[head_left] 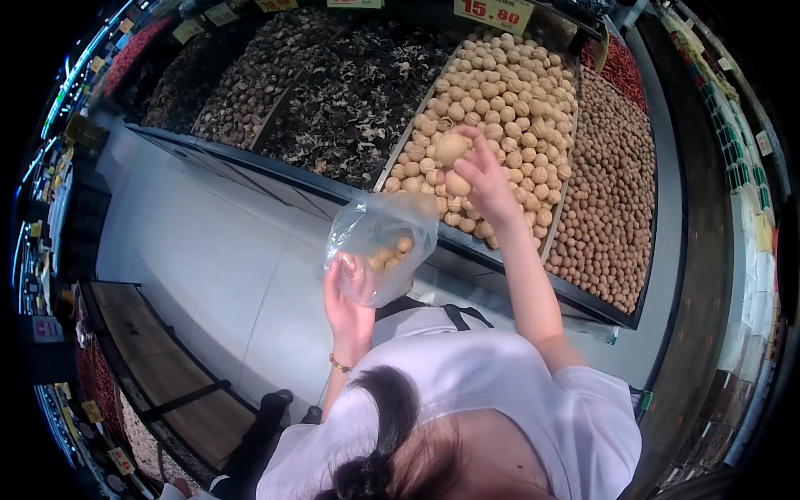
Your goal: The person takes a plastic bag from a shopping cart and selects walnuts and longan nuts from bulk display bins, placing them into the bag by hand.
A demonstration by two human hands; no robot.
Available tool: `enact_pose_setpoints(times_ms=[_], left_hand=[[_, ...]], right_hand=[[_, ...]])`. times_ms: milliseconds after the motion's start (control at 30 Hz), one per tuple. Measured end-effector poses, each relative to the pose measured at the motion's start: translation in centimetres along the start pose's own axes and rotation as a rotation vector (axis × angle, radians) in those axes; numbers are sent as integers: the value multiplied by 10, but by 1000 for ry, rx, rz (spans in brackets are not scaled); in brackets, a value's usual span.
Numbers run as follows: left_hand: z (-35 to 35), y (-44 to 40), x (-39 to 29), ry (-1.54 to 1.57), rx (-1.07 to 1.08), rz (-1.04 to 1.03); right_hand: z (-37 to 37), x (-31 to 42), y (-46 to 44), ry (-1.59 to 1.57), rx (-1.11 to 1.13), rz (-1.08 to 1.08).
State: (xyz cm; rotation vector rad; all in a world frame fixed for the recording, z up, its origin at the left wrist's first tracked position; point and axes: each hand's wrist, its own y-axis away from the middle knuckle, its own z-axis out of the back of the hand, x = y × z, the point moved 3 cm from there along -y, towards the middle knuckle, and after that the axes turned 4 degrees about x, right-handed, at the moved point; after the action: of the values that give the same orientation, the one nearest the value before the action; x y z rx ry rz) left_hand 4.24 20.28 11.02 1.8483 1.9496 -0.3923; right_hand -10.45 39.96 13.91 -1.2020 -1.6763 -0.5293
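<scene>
A clear plastic bag [387, 242] with several walnuts [392, 253] in its lower part hangs from my left hand [353, 287], whose fingers are closed round its left side. Above and to the right, my right hand [486, 179] holds two pale walnuts [452, 149] between thumb and fingers, over the bin of pale walnuts [508, 108]. The bag's opening is beside the front edge of that bin, below and left of my right hand. A beaded bracelet is on my left wrist.
Right of the walnuts is a bin of smaller brown nuts [608, 200]; left is one of dark dried fungus [350, 100]. A raised bin edge [458, 242] runs along the front. Price signs [493, 12] stand behind. A person's dark-clad leg [260, 433] shows at the lower left.
</scene>
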Motion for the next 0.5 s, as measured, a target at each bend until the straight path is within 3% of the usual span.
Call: enact_pose_setpoints(times_ms=[67, 133, 167, 200, 267, 367, 467, 500], left_hand=[[-1, -3, 4, 20, 15, 22], [-4, -6, 9, 26, 12, 56], [-5, -7, 12, 23, -2, 78], [-7, -7, 14, 20, -16, 98], [-12, -8, 18, -18, -53, 117], [-7, -10, 20, -25, 52, 152], [-3, -11, 22, -32, 94, 166], [-3, -11, 23, -36, 85, 164]], right_hand=[[-16, -17, 22, 23, 265, -140], [-20, -51, 40, 218, 473, -411], [-21, -73, 43, 417, 426, -478], [-28, -76, 47, 745, 341, -408], [-16, -127, 61, 1089, 216, -244], [-20, -118, 65, 809, 151, -382], [-23, -102, 53, 797, 70, -466], [-24, -106, 53, 929, 104, -397]])
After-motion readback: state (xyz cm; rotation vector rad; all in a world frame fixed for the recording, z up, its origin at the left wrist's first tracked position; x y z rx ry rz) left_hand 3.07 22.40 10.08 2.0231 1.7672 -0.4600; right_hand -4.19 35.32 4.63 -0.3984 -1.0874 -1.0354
